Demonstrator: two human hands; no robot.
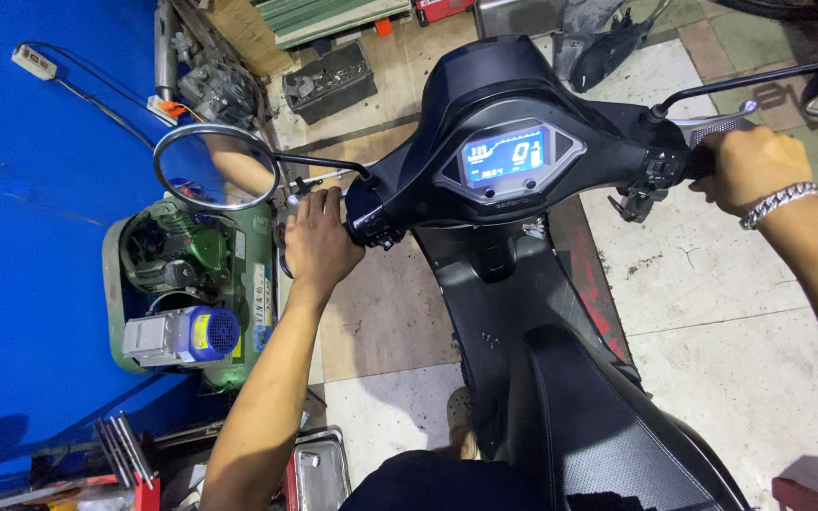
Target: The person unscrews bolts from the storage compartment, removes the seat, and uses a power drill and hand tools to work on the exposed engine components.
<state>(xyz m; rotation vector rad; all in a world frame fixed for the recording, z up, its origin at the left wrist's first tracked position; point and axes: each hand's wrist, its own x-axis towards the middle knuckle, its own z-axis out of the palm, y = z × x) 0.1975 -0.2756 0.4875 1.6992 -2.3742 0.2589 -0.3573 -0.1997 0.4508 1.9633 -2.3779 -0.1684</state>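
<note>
Head view looks down on both hands closed around the grips of a black scooter [523, 284]. Fingers of the left hand [317, 241] are curled together over the left grip [357, 222], with the thumb side toward the switch housing; the brake lever sits just ahead of the knuckles. Fingers of the right hand [745, 166] are wrapped tight on the right grip [698, 161], just below the silver brake lever [721, 121], and a metal chain bracelet [778, 202] circles that wrist. Between the hands, the lit blue display [506, 157] sits in the middle of the handlebar cover. A round mirror [216, 167] stands on its stalk just beyond the left hand. Below the display the floorboard runs down to the black seat [598, 416]. Left of the scooter, a green air compressor [186, 293] stands against a blue wall [30, 237]. Pale floor tiles [712, 303] lie to the right.
</note>
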